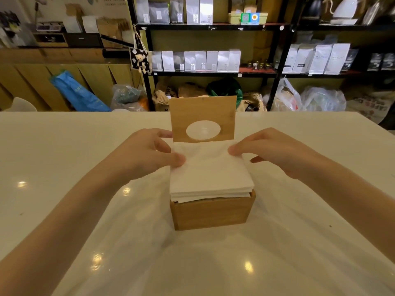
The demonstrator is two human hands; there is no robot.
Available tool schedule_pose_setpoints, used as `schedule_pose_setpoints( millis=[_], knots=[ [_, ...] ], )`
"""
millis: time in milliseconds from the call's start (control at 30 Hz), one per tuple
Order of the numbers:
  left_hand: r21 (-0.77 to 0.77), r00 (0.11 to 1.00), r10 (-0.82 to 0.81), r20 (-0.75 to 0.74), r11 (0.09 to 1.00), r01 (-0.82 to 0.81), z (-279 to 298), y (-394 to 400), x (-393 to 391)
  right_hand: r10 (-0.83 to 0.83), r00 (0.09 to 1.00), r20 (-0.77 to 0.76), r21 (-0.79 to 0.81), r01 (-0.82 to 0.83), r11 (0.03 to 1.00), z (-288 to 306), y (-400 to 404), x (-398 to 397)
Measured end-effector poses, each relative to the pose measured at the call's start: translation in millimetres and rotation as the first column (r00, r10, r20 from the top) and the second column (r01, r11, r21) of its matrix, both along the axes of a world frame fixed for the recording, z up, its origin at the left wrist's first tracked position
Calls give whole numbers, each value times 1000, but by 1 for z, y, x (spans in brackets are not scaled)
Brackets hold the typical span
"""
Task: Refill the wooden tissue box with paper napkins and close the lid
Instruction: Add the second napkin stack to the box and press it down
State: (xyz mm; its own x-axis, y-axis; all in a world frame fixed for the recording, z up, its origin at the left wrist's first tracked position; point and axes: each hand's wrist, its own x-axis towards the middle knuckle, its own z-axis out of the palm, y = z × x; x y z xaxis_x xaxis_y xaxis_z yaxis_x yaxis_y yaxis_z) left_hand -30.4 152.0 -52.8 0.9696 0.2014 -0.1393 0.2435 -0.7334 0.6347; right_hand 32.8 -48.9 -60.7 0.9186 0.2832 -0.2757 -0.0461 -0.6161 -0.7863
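Observation:
A square wooden tissue box (211, 212) stands in the middle of the table. Its lid (203, 112), with an oval hole, is swung up and stands upright at the far side. A stack of white paper napkins (210, 171) sits in the box and rises above its rim. My left hand (149, 150) touches the stack's far left corner with thumb and fingertips. My right hand (273, 150) rests its fingertips on the far right corner. Neither hand lifts the stack.
The white glossy table (64, 167) stretches wide on both sides of the box. Behind it stand black shelves (277, 50) with white pouches, and bags lie on the floor beneath them.

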Motion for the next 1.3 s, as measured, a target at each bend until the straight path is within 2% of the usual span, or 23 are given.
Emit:
schedule_pose_setpoints(
  millis=[133,267,433,700,900,1300],
  knots=[
    [197,998,-7,63,980,-5,-2,-6,-3,44,994,97,-33,-41,999,1,2,-5],
    [354,996,-49,70,935,21,-4,-13,-5,131,957,260,-163,-90,983,0,5,-6],
    [383,997,-45,61,924,19,-8,-16,-7,192,916,353,-252,-104,962,-1,7,-3],
    [446,999,-32,29,895,16,-13,-21,-5,259,903,343,-289,-161,944,-3,10,-6],
    [500,997,-74,-23,863,76,-11,-20,-3,252,908,333,-335,-136,932,-1,11,-14],
    [527,994,-78,-79,843,108,-31,-24,3,321,848,422,-517,-66,853,-10,21,-23]
  ],
)
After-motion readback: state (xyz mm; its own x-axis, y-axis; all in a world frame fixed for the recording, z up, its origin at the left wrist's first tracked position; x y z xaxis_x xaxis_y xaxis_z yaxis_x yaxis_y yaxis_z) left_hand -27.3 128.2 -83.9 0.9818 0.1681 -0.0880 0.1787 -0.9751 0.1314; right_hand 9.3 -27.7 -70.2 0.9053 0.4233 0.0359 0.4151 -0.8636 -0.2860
